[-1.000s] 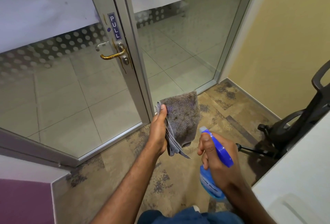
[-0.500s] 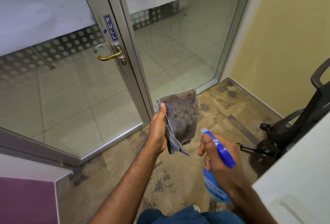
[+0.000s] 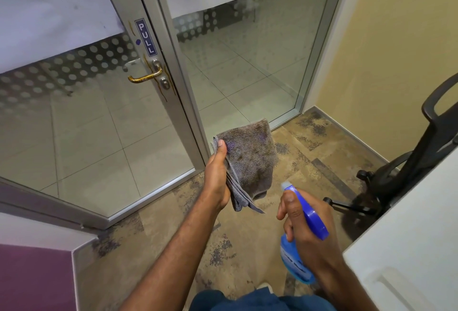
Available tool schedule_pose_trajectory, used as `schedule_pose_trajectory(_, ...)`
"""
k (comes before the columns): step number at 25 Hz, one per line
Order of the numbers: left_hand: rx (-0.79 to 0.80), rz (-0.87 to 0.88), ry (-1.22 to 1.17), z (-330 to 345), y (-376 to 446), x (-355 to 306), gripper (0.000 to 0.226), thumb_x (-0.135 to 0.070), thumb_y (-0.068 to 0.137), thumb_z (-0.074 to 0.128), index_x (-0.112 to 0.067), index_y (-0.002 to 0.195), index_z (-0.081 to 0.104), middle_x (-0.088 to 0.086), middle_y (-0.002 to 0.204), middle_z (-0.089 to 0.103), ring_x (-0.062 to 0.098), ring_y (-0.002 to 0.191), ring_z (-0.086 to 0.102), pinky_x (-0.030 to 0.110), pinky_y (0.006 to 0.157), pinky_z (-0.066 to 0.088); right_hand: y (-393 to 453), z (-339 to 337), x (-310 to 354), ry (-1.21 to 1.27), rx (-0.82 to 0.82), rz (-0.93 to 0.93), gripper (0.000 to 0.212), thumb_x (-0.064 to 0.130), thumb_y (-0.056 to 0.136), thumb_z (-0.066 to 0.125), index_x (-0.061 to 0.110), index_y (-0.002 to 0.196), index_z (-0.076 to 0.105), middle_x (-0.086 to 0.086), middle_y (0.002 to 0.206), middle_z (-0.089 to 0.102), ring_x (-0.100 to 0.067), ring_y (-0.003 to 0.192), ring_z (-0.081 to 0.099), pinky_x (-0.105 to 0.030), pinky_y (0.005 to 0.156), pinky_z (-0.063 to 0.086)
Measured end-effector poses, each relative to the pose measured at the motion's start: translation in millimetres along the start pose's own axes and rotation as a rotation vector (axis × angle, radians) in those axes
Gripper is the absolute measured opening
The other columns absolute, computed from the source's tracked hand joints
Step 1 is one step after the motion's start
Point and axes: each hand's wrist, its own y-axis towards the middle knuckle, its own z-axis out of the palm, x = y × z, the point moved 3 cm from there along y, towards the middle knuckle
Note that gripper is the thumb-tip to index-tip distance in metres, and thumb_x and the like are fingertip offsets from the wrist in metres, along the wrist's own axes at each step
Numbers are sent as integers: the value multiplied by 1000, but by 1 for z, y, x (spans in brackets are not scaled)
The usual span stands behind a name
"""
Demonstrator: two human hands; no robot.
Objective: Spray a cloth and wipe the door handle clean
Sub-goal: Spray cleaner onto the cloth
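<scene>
Head view. The left hand pinches the grey cloth by its upper left corner, thumb on top, so the cloth hangs open facing the nozzle. The right hand is closed round the blue spray bottle, forefinger at the trigger, nozzle aimed at the cloth and just beside its lower edge. Over the last second both hands have barely shifted; dark damp patches mark the cloth. Judgement: spraying is in progress or nearly complete; wiping is not yet begun. The handle sits on the door's right stile, well apart from the cloth. Any spray mist is impossible to make out. The bottle's base is partly hidden by the wrist.
</scene>
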Motion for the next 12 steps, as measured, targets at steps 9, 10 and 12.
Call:
schedule_pose_trajectory(9,10,18,16,21,3,4,44,-45,105,50,-11,129,65,11,118,76,28,110,73,48,101,55,-13,-31,-6,23,-47,-17,75,85,87,44,15,68,65,2,48,56,-15,40,52,-38,47,48)
schedule_pose_trajectory(10,13,17,24,24,3,4,43,-44,105,50,-10,128,65,11,117,76,28,109,73,48,101,55,-14,-34,-7,19,-51,-20,73,85,87,44,17,69,66,2,49,57,-15,41,53,-39,47,48)
schedule_pose_trajectory(12,20,14,40,31,5,6,43,-44,104,51,-10,126,65,12,117,76,29,110,73,49,103,54,-16,-40,-10,-10,-56,-34,69,83,89,44,21,68,64,2,51,58,-17,44,55,-45,50,51)
